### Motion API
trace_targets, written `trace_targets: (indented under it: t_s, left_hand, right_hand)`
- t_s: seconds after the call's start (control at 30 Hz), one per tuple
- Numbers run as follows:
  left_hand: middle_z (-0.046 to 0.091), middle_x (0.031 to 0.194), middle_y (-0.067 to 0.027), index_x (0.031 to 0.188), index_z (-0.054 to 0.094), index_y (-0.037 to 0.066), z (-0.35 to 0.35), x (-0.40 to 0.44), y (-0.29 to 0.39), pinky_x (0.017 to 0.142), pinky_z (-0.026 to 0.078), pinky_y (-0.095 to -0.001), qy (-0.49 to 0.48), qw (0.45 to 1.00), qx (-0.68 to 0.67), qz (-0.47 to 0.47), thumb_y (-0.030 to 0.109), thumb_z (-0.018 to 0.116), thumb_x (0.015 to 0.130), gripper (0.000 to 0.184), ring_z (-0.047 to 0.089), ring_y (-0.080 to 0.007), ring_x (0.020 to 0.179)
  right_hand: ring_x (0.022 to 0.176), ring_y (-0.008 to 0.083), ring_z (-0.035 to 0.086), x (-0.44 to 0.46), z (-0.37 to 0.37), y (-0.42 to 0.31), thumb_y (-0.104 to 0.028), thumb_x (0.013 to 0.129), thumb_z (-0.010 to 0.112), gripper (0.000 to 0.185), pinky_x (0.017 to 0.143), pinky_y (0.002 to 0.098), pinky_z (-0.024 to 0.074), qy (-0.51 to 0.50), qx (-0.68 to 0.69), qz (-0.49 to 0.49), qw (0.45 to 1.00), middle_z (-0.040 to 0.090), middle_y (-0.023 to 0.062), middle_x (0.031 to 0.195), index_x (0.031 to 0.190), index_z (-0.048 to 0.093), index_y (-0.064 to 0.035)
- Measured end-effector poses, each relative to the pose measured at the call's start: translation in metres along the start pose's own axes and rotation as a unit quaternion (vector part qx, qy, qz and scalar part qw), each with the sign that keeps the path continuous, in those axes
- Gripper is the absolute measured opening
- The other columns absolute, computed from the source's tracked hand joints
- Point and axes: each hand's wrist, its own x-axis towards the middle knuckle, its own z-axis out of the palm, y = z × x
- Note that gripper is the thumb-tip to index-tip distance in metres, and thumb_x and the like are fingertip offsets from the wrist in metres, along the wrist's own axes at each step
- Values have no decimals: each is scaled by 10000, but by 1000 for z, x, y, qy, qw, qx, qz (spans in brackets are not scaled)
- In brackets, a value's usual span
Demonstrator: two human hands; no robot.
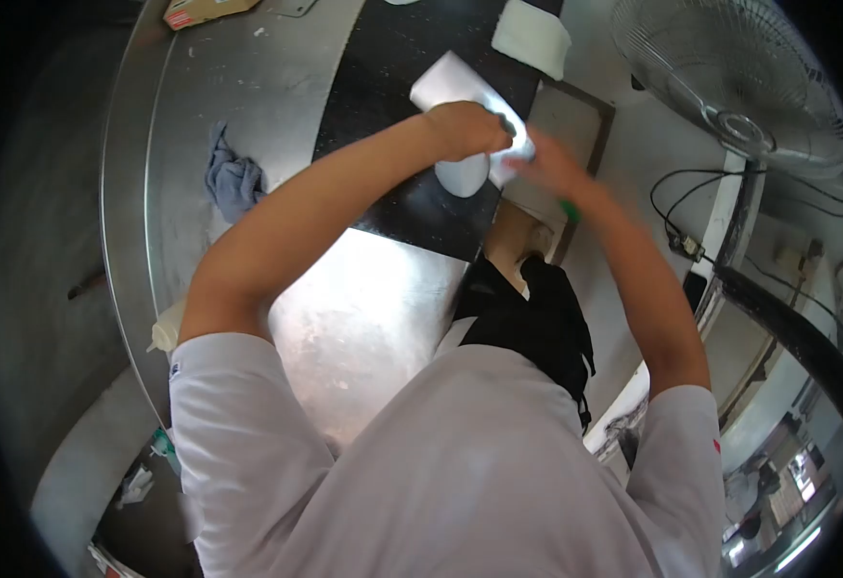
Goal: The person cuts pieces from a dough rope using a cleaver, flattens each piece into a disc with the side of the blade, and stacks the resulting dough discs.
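A shiny white oblong piece (pixel 452 82) lies slanted over the black worktop; glare hides what it is. My left hand (pixel 469 130) reaches across its middle with the fingers curled over it. A dark spot shows by those fingertips. Beneath that hand sits a pale rounded thing (pixel 463 178), partly covered. At the lower right end of the oblong piece, my right hand (pixel 554 166) is smeared by motion, so its fingers cannot be made out. Something small and green (pixel 569 209) shows beside the right wrist.
A white folded cloth or pad (pixel 531 39) lies farther back on the black worktop (pixel 368 106). On the steel counter (pixel 296 67) are a grey-blue rag (pixel 233 176) and a cardboard box (pixel 207 10). A fan (pixel 729 77) and cables stand at the right.
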Motion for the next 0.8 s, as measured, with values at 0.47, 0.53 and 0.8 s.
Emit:
trace_targets:
  t_s: [0.47, 0.53, 0.8]
  left_hand:
    - [699, 894, -121, 987, 628, 12, -39, -53, -49, 773, 526, -370, 49, 912, -346, -213, 48, 812, 729, 319, 684, -262, 856]
    - [696, 890, -114, 989, 623, 13, -50, -45, -63, 765, 524, -358, 66, 884, -393, -243, 45, 809, 737, 315, 680, -241, 848]
    - [660, 974, -61, 1073, 582, 28, -100, 6, -158, 725, 564, -297, 359, 712, -526, -296, 59, 809, 854, 317, 669, -157, 882]
  right_hand:
    - [954, 418, 701, -94, -2, -4, -290, 922, 768, 451, 832, 447, 539, -93, 95, 52, 990, 708, 257, 1018, 1179, 571, 24]
    - [953, 421, 706, -73, -8, 1, -292, 922, 768, 447, 831, 449, 540, -121, 96, 55, 986, 713, 258, 1013, 1168, 571, 25]
    - [964, 485, 694, 5, -64, -4, -300, 935, 750, 455, 813, 499, 547, -244, 98, 65, 963, 705, 312, 985, 1159, 555, 44]
